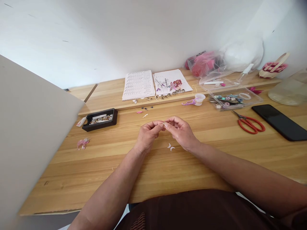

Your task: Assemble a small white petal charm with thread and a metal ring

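My left hand (149,134) and my right hand (179,131) meet above the middle of the wooden table (124,159), fingertips touching. Both are closed in a pinch around something tiny and pale that I cannot make out. Just below my fingers, two small white crescent-shaped pieces (171,147) lie close together on the wood. Beyond my hands are a pink piece (139,112), a thin white strip (145,115) and several small dark bits (145,109).
At the left are a black tray (102,119) of beads and a pink ornament (82,143). Paper sheets (138,84) lie on the rear ledge. On the right are a small cup (199,99), a clear box (230,101), red-handled scissors (250,124) and a phone (281,122).
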`<state>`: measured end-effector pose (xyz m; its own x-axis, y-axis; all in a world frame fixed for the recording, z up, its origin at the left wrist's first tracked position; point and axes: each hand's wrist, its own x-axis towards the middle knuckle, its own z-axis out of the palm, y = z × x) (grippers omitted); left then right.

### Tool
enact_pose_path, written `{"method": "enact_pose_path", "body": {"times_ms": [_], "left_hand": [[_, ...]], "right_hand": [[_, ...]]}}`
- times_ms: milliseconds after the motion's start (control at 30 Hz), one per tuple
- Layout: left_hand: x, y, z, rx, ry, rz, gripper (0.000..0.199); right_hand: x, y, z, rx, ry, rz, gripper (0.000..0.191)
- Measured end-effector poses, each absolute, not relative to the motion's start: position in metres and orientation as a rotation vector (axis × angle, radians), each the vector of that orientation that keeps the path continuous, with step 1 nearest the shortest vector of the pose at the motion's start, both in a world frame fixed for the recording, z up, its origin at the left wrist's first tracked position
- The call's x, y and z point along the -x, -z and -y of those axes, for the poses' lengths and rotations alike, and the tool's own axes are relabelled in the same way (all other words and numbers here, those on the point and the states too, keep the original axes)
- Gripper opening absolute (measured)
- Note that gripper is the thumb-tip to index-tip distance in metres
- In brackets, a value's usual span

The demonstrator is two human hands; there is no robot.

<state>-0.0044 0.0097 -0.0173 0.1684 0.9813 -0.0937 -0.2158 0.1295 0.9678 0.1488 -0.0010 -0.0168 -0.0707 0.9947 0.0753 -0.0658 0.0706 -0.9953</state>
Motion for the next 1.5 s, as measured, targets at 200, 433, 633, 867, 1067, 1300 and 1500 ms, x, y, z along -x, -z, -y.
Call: {"method": "enact_pose_path", "body": {"times_ms": [200,433,633,867,1067,1300,1500], "left_hand": [[0.01,0.016,-0.012,-1.015,-1.057,-0.946,0.027],[0.009,0.012,-0.011,-0.994,-1.094,-0.973,0.03],[0.009,0.01,-0.009,-1.084,-1.135,-1.05,0.027],[0.008,0.012,-0.01,-1.277,-1.178,-1.067,0.019],[0.004,0.015,-0.008,-1.468,-1.247,-1.201,0.01],[0.0,0.019,-0.005,-1.48,-1.283,-1.224,0.009],[-0.005,0.017,-0.002,-1.293,-1.252,-1.138,0.017]], "right_hand": [[-0.149,0.021,-0.002,1.139,-1.162,1.165,0.022],[-0.149,0.019,-0.003,1.15,-1.251,1.014,0.026],[-0.149,0.017,-0.005,1.132,-1.274,0.965,0.028],[-0.148,0.013,-0.003,1.113,-1.405,0.861,0.034],[-0.149,0.01,-0.002,1.094,-1.464,0.795,0.034],[-0.148,0.009,-0.002,1.084,-1.48,0.772,0.034],[-0.147,0.011,-0.002,1.085,-1.468,0.755,0.035]]}}
